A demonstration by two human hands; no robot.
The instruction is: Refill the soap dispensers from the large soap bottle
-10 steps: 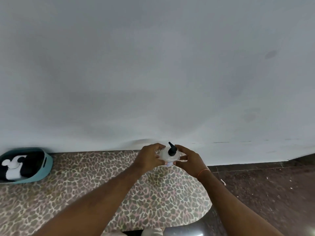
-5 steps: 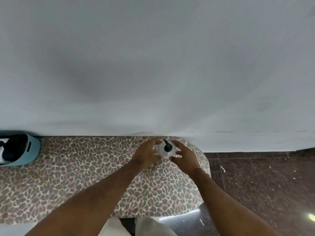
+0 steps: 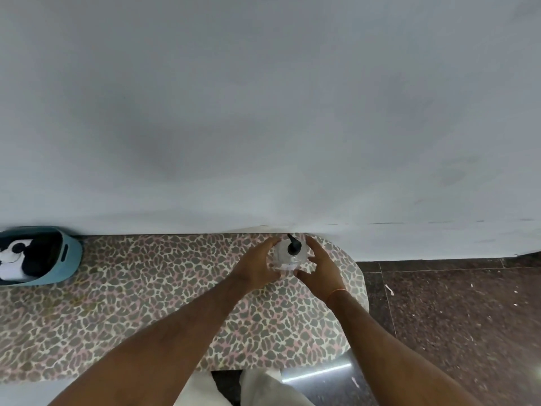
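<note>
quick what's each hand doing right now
Left hand: grip curled round the clear soap dispenser.
Right hand: fingers on the dispenser's other side; grip unclear.

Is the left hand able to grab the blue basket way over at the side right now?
Probably not right away. The left hand is busy gripping the soap dispenser, and the blue basket sits far off along the table. Nothing blocks the way, though.

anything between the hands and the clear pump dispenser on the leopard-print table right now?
Nothing visible. The left hand and the right hand are already at either side of the clear soap dispenser, which stands upright near the table's back edge by the wall. The teal basket sits far off to the left.
</note>
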